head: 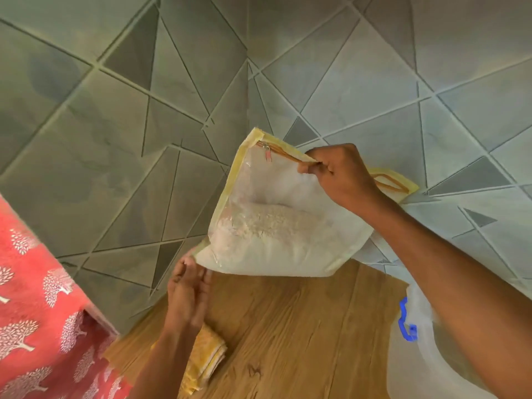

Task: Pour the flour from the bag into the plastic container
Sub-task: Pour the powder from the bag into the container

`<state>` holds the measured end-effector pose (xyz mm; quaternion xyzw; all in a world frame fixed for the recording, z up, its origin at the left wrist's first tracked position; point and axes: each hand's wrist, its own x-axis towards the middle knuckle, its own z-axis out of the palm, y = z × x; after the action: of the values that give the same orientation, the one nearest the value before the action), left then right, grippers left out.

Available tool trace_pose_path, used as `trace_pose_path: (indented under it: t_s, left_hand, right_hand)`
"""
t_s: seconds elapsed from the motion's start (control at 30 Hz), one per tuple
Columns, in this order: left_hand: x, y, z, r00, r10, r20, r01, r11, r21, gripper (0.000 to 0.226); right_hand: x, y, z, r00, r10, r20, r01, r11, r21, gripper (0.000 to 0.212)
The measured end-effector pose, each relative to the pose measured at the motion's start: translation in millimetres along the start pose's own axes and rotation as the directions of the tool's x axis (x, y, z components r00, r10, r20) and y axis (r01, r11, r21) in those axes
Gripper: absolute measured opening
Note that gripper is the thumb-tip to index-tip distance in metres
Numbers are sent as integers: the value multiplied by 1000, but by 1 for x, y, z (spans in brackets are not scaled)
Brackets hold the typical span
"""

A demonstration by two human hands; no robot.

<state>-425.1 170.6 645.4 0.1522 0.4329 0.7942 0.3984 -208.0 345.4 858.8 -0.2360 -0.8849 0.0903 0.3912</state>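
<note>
Both hands are on the flour bag (276,223), held up over the wooden table (302,326): my right hand (342,177) pinches the zippered top edge, my left hand (188,283) touches the bottom corner with fingers loosely straight. I judge I'm still opening it, so next the mouth must swing toward the plastic container (417,341), low right under my forearm. Near my left wrist lies a folded yellow cloth (210,361), clear of the pour.
</note>
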Motion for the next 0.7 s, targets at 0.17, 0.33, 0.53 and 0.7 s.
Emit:
trace_pose_path:
  t_s: [0.17, 0.33, 0.53, 0.7]
  left_hand:
    - [22, 42, 35, 993, 109, -41, -109, 994, 16, 22]
    - [31, 80, 88, 964, 267, 8, -266, 959, 101, 18]
    - [41, 101, 152, 892, 452, -23, -447, 887, 119, 25]
    - [43, 109, 194, 882, 469, -44, -467, 883, 35, 35]
  right_hand:
    - [16, -30, -21, 982, 118, -150, -113, 993, 39, 14]
    - [8, -26, -44, 892, 319, -320, -256, 941, 222, 33]
    - [-6, -32, -82, 859, 383, -340, -329, 922, 206, 36]
    - [-18, -38, -115, 824, 412, -389, -396, 910, 123, 39]
